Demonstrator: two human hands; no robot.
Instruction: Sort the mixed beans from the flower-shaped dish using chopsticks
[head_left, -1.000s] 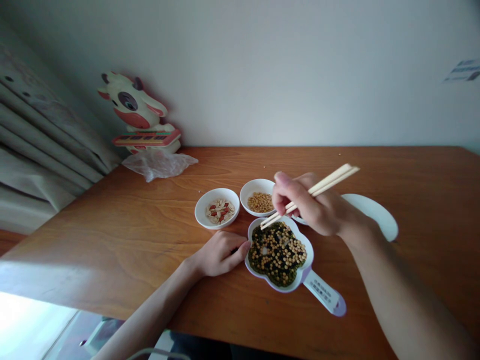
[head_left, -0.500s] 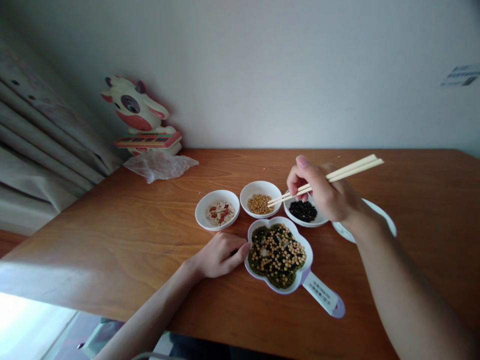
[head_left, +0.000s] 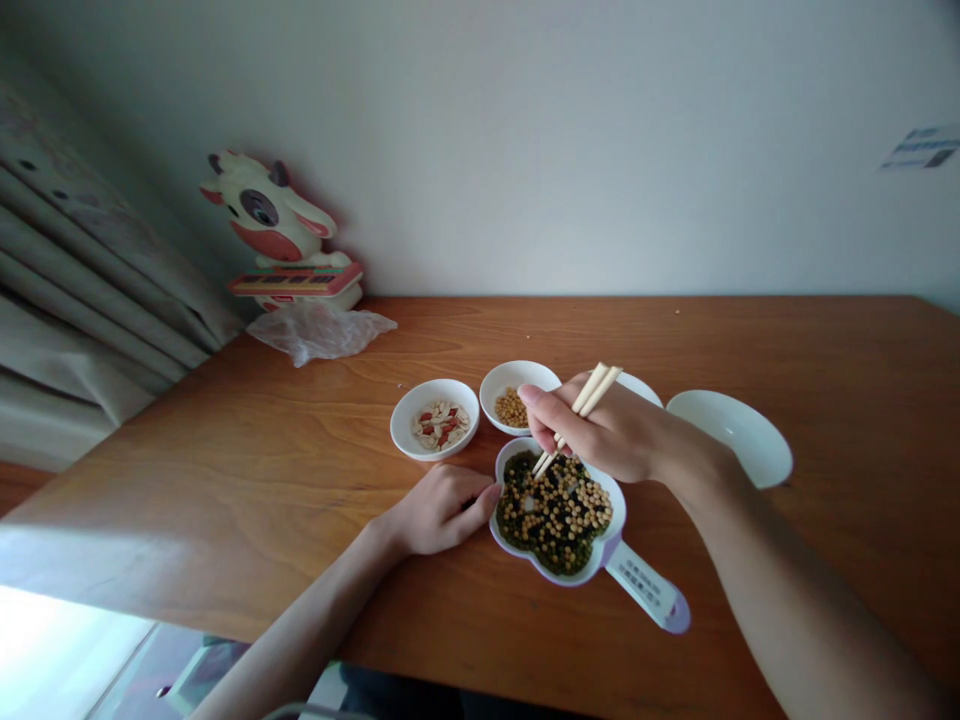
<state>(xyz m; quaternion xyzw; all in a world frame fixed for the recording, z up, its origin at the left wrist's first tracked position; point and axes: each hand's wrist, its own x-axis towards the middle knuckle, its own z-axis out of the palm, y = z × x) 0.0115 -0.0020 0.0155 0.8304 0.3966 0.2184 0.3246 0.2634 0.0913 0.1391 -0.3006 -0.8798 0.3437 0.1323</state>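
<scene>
A flower-shaped white scoop with a lilac rim and a handle [head_left: 646, 585] sits on the table. It holds soybeans mixed with small dark and green beans. My left hand [head_left: 442, 510] rests curled at its left edge, thumb and forefinger on the rim. Held in my right hand [head_left: 600, 425], a pair of light wooden chopsticks [head_left: 581, 410] points down into the scoop, tips among the beans. Whether a bean is between the tips I cannot tell. Behind stand a white bowl of soybeans [head_left: 511, 408] and a bowl [head_left: 639, 388], mostly hidden by my right hand.
A white bowl [head_left: 397, 430] with pale and reddish seeds or nuts stands left of the soybeans. An oval white dish [head_left: 735, 435] lies at the right. At the back left are a cow toy with a keyboard [head_left: 296, 280] and a crumpled plastic bag [head_left: 319, 335].
My right hand has moved the chopsticks from over the soybean bowl toward me and down into the scoop, turning them steeper. The left hand and scoop have stayed put.
</scene>
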